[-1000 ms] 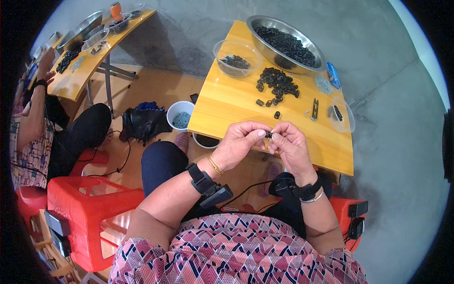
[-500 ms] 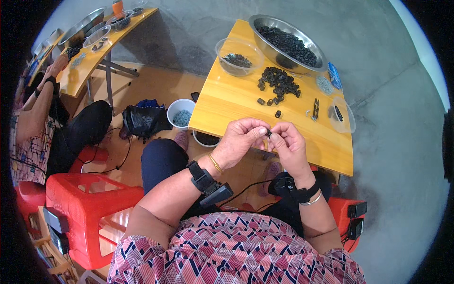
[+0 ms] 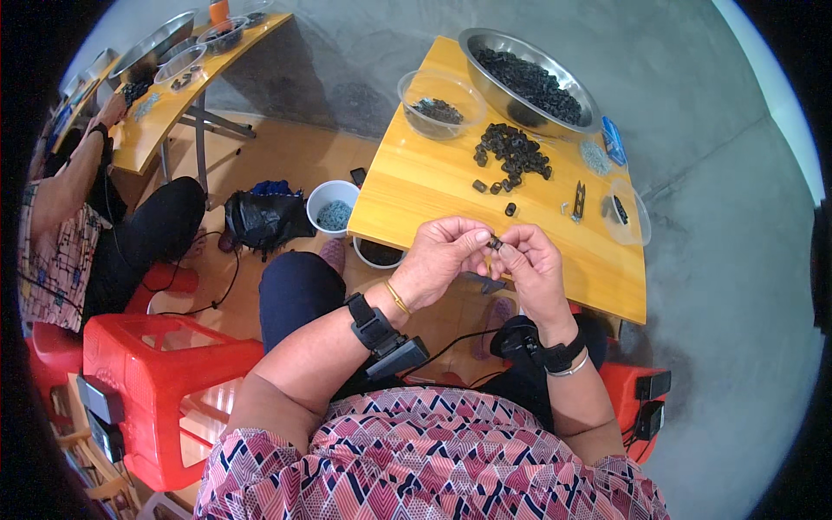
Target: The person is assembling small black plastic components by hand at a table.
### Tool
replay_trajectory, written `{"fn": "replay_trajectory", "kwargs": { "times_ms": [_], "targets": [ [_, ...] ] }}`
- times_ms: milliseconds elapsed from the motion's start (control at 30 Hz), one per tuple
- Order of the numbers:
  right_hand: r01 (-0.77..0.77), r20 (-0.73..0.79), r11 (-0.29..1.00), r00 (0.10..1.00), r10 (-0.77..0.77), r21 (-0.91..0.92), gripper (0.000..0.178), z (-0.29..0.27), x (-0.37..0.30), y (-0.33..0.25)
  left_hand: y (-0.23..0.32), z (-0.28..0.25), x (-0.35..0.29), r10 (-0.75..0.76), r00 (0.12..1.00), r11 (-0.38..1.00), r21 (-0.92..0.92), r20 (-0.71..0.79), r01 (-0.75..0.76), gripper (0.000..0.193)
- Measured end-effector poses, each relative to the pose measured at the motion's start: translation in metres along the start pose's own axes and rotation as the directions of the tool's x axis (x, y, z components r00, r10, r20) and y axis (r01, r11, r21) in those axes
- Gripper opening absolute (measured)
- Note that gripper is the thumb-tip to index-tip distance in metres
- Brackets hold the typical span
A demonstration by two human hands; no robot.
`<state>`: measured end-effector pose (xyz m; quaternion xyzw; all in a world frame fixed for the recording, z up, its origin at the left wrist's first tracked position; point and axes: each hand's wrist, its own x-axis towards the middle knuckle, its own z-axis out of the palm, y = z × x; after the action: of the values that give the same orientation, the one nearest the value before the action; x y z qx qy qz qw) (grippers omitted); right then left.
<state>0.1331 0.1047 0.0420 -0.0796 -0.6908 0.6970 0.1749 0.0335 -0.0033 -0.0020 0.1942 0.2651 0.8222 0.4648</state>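
Note:
Over the near edge of the yellow table (image 3: 416,208), my left hand (image 3: 444,260) and my right hand (image 3: 529,264) meet fingertip to fingertip. Both pinch one small black part (image 3: 495,243), mostly covered by thumbs and forefingers. Just beyond them a single short black cylindrical piece (image 3: 510,209) lies on the wood. Farther back is a loose pile of similar black pieces (image 3: 516,154). To the right of the pile are a pair of small thread snips (image 3: 578,201) and a few tiny silvery bits (image 3: 563,208).
Behind the pile stand a steel basin (image 3: 589,108) of black pieces and a clear bowl (image 3: 416,126). Small silvery parts (image 3: 595,158), a blue packet (image 3: 614,140) and another clear tub (image 3: 640,227) line the right side. Left are a white bucket (image 3: 314,208), a red stool (image 3: 130,355) and a seated co-worker (image 3: 69,234).
My fingers have shifted slightly around the small black part, and a little more of it shows. The co-worker's arm at the left has moved a little. The table things lie as before.

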Motion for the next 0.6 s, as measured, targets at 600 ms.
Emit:
{"fn": "replay_trajectory", "kwargs": {
  "times_ms": [600],
  "targets": [
    [0.045,0.023,0.996,0.999,-0.043,-0.082,0.005,-0.0029,-0.0019,-0.0030,0.0046,0.0002,-0.0006,-0.028,1.000,0.999,0.031,0.008,0.027,0.013]
  ]
}}
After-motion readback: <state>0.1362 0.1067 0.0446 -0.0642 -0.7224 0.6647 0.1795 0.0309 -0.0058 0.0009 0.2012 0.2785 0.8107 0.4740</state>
